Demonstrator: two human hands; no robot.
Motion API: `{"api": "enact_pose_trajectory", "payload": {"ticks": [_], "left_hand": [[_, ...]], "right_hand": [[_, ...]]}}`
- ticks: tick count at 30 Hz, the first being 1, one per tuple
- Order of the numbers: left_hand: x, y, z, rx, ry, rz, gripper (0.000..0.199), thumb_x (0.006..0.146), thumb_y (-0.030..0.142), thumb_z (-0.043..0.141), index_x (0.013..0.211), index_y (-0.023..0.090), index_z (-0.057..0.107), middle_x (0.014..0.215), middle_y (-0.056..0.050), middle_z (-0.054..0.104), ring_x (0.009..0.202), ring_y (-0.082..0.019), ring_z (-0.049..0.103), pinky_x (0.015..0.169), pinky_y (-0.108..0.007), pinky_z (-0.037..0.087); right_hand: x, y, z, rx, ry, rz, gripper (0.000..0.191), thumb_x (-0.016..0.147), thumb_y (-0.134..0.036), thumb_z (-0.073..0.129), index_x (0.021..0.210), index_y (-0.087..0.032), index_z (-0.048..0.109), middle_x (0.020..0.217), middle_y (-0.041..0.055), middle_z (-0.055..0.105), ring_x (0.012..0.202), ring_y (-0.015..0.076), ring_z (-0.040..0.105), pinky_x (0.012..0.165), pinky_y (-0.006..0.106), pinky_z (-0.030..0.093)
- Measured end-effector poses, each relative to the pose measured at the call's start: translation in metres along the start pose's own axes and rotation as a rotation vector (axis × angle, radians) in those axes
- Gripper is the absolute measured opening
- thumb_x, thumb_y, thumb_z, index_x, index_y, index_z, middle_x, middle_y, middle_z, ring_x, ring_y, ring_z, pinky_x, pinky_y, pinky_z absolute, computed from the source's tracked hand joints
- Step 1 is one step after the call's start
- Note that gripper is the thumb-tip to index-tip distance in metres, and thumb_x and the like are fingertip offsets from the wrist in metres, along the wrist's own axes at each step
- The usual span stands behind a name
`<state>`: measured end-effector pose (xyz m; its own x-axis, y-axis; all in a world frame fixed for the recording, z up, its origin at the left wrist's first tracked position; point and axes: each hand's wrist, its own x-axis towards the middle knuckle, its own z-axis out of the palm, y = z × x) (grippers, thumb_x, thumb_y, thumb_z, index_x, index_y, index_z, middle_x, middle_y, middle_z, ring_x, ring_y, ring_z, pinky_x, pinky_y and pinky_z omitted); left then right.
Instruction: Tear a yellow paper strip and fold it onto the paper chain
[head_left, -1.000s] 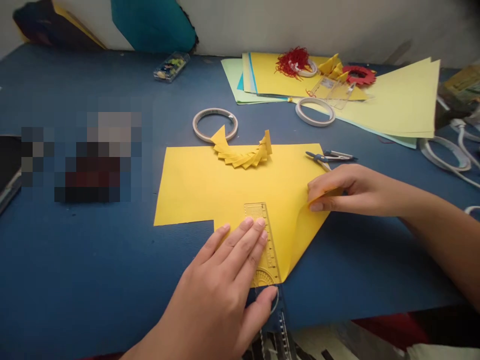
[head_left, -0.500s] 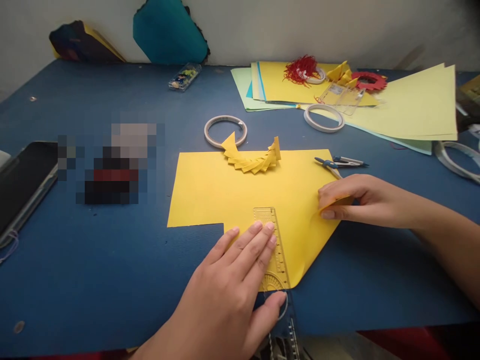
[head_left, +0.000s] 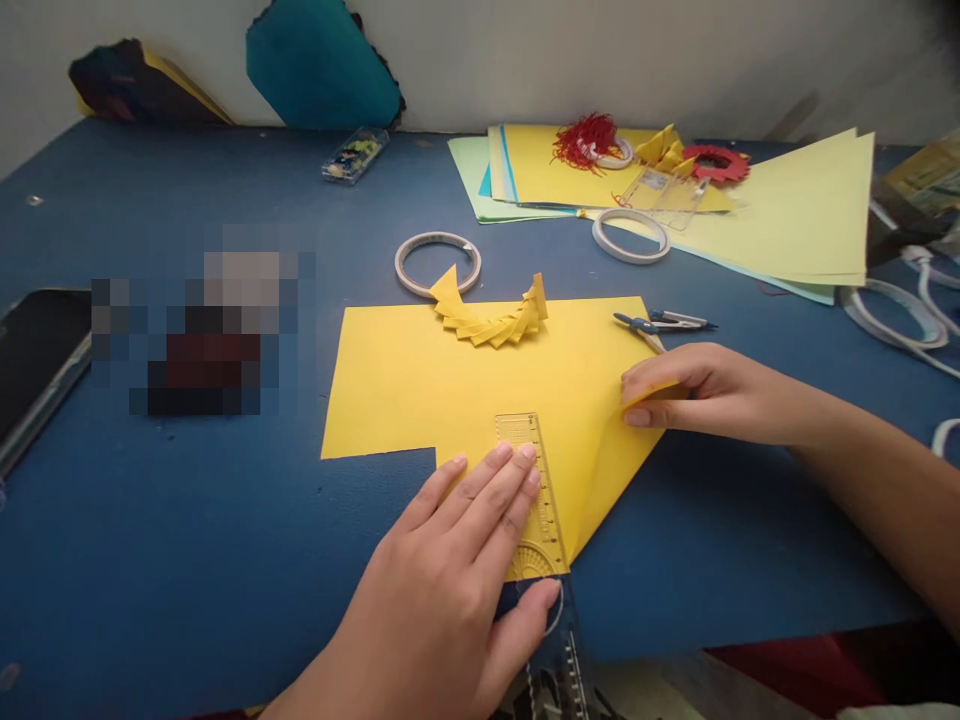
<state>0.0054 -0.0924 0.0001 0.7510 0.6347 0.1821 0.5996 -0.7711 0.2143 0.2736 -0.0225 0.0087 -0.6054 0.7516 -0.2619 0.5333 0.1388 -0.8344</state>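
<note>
One yellow sheet [head_left: 480,380], ours: left hand [head_left: 450,580] flat, fingers extended, pressing clear ruler [head_left: 551,500]; right hand [head_left: 705,395] pinching sheet's lifted edge, near compass [head_left: 664,322].

Both hands low at centre and right, working apart

Left hand [head_left: 457,565]: palm down, fingers together and extended forward, thumb splayed to the side; wrist at bottom edge. Right hand [head_left: 694,395]: thumb and fingers pinched, fingertips pointing left, knuckles up. Right forearm [head_left: 870,480] slants in from the right edge, bare.
</note>
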Motion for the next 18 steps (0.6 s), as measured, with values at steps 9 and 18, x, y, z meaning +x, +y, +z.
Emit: {"api": "enact_pose_trajectory", "payload": {"ticks": [9,18], "left_hand": [[0.001,-0.0003,0.0004,-0.001,0.011,-0.007,0.046,0.088,0.036,0.041,0.126,0.012,0.046,0.135,-0.003,0.04,0.121,-0.02,0.045,0.097,-0.035,0.045],[0.0017,0.0018,-0.0006,-0.021,0.038,-0.009,0.042,0.087,0.035,0.044,0.121,0.012,0.052,0.133,-0.004,0.044,0.118,-0.02,0.049,0.096,-0.034,0.045]], "right_hand": [[-0.0009,0.0032,0.0023,0.091,0.096,0.082,0.023,0.076,-0.038,0.061,0.075,-0.017,0.066,0.075,0.0037,0.064,0.069,0.0169,0.056,0.058,0.026,0.045],[0.0024,0.0043,0.0101,0.411,0.332,0.199,0.027,0.066,-0.04,0.071,0.087,-0.023,0.071,0.085,0.0013,0.07,0.079,0.0203,0.064,0.073,0.035,0.054]]}}
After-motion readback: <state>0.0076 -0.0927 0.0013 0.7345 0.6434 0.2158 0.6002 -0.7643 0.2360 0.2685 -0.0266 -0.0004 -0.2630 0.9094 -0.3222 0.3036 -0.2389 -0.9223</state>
